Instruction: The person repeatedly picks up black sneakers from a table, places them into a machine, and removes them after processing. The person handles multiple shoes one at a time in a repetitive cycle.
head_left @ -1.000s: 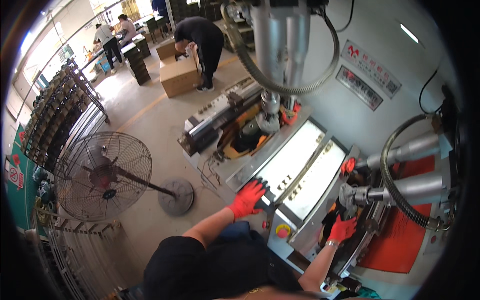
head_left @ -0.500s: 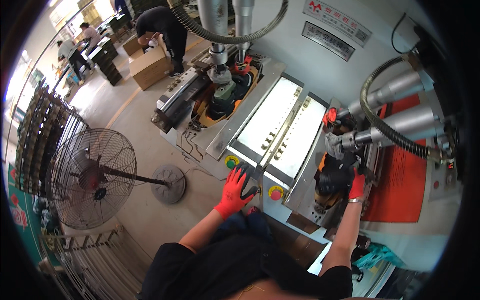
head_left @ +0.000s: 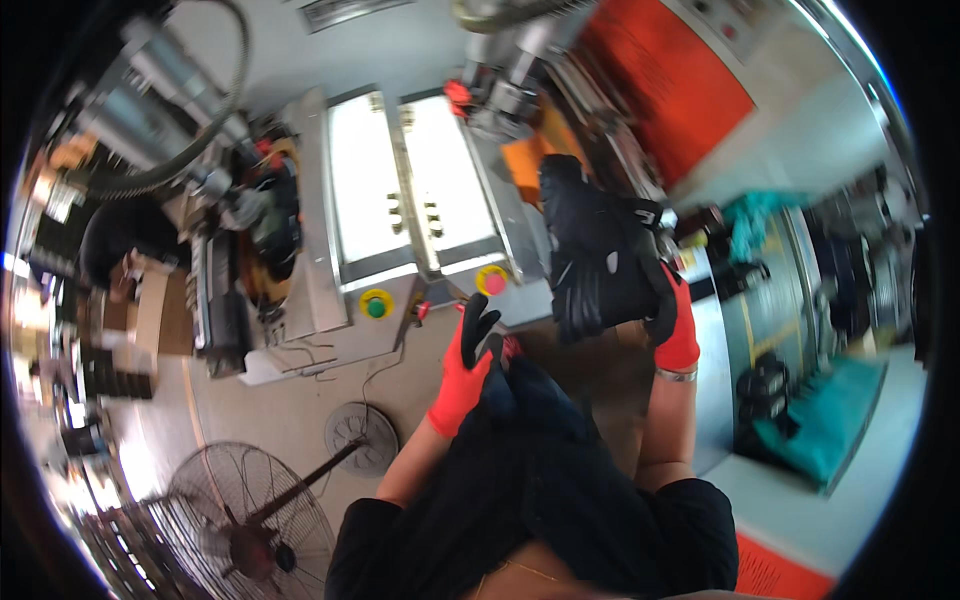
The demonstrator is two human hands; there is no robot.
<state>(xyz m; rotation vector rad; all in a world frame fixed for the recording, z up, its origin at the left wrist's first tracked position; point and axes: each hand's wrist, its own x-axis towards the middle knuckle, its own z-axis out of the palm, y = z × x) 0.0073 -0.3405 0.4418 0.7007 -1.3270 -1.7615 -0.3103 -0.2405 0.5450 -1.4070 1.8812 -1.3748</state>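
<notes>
Right hand (head_left: 676, 325), gloved red-and-black, grips bulky black shoe-like piece (head_left: 598, 255). Left hand (head_left: 468, 362), likewise gloved, half-spread. Brown cardboard box (head_left: 166, 312) far left; contents unclear.

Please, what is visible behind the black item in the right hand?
Beyond the black item, which the right hand holds, part of an orange surface shows. Whatever lies directly behind the item is covered.

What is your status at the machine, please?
Red-and-black-gloved right hand gripping bulky black item. Likewise gloved left hand open, empty. Round pink yellow-collared button just beyond.
</notes>
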